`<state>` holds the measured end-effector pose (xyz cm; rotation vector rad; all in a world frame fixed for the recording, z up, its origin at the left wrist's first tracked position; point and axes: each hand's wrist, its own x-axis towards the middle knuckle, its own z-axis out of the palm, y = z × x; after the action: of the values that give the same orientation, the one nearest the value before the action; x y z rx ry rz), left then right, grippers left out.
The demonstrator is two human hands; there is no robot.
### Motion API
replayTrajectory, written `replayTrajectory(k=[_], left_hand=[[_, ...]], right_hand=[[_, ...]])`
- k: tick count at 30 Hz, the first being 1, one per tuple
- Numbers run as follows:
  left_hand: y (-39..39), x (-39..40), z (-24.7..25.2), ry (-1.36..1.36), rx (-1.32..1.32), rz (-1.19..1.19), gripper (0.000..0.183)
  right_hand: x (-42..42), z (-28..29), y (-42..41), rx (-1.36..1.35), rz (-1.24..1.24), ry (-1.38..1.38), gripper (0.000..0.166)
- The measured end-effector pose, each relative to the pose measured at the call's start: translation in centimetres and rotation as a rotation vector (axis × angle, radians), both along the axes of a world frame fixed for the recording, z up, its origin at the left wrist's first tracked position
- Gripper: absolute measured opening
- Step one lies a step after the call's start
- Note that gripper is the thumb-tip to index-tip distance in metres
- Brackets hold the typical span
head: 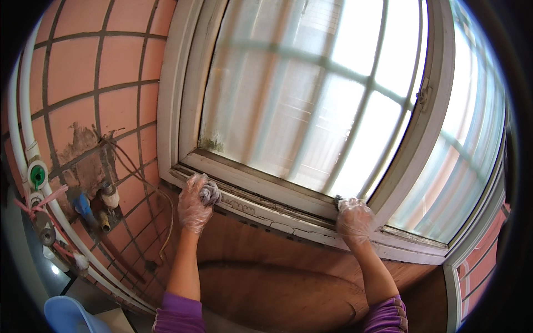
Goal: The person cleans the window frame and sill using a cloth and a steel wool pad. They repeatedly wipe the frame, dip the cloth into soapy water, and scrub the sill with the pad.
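Note:
My left hand (193, 208), in a clear plastic glove, grips a crumpled grey cloth (210, 193) at the left end of the window's lower track (254, 199). My right hand (356, 218), gloved the same way, is curled at the bottom rail of the sliding window sash (270, 172), near its right corner. A small dark object (338, 200) pokes out beside its fingers; most of it is hidden, so its kind is unclear. Dark grime lines the track. Paint on the white sill (283, 227) is cracked. Mould spots the lower left of the glass pane (312, 104).
Pink wall tiles (75, 70) are on the left, with white pipes (27, 95), a green valve (38, 177), a blue-capped fitting (83, 206) and a loose cable (170, 204). A light-blue plastic container (68, 314) stands lower left. Brown wood panelling (266, 249) lies below the sill.

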<state>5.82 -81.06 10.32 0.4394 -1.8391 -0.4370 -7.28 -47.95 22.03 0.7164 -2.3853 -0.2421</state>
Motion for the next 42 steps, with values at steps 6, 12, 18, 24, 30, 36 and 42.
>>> replayTrajectory(k=[6, 12, 18, 24, 30, 36, 42], left_hand=[[-1.2, -0.5, -1.3, 0.036, -0.041, 0.026, 0.063], [-0.5, 0.0, 0.4, -0.016, 0.016, 0.005, 0.054], [-0.7, -0.5, -0.5, 0.028, -0.011, -0.016, 0.055], [-0.6, -1.2, -0.8, 0.071, -0.019, 0.006, 0.055], [-1.2, -0.1, 0.3, 0.002, 0.030, -0.084, 0.049], [-1.4, -0.3, -0.4, 0.015, 0.016, -0.029, 0.050], [-0.8, -0.2, -0.3, -0.069, 0.006, 0.005, 0.059]], right_hand=[[0.7, -0.7, -11.8, -0.068, 0.377, -0.090, 0.017], [0.0, -2.2, -12.5, -0.116, 0.484, 0.047, 0.017], [-0.7, -0.3, 0.5, 0.023, 0.165, 0.133, 0.015], [-0.4, -2.0, -4.2, -0.107, 0.211, 0.082, 0.013], [2.1, 0.4, -11.4, 0.052, 0.285, -0.098, 0.018], [-0.9, 1.5, -1.8, 0.313, -0.126, -0.120, 0.017], [-1.1, 0.4, 0.0, 0.244, -0.117, 0.133, 0.008]])
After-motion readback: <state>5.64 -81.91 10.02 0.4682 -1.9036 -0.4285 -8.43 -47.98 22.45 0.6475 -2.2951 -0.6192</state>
